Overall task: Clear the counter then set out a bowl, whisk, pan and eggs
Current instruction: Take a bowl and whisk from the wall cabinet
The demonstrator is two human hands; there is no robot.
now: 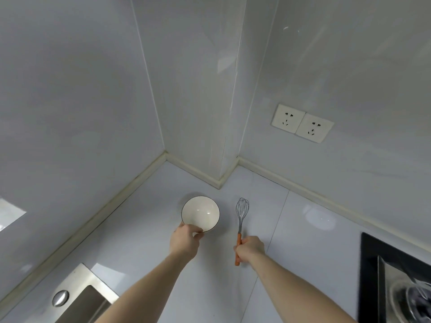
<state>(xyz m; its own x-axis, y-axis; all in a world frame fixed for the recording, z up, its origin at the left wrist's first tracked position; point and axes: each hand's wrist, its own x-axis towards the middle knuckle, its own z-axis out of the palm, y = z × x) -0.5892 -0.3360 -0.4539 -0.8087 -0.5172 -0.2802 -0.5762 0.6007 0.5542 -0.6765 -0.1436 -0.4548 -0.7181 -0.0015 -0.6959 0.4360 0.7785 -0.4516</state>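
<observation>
On the counter (144, 234) near the far corner, left hand (185, 241) pinching the near rim of the bowl (200, 213), right hand (250, 249) curled round the orange handle of the whisk (241, 220), wires pointing far; probably setting both down side by side

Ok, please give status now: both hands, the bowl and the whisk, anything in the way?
Left hand grips bowl rim. Right hand holds whisk by orange handle. Bowl and whisk apart on counter. Nothing between them.
</observation>
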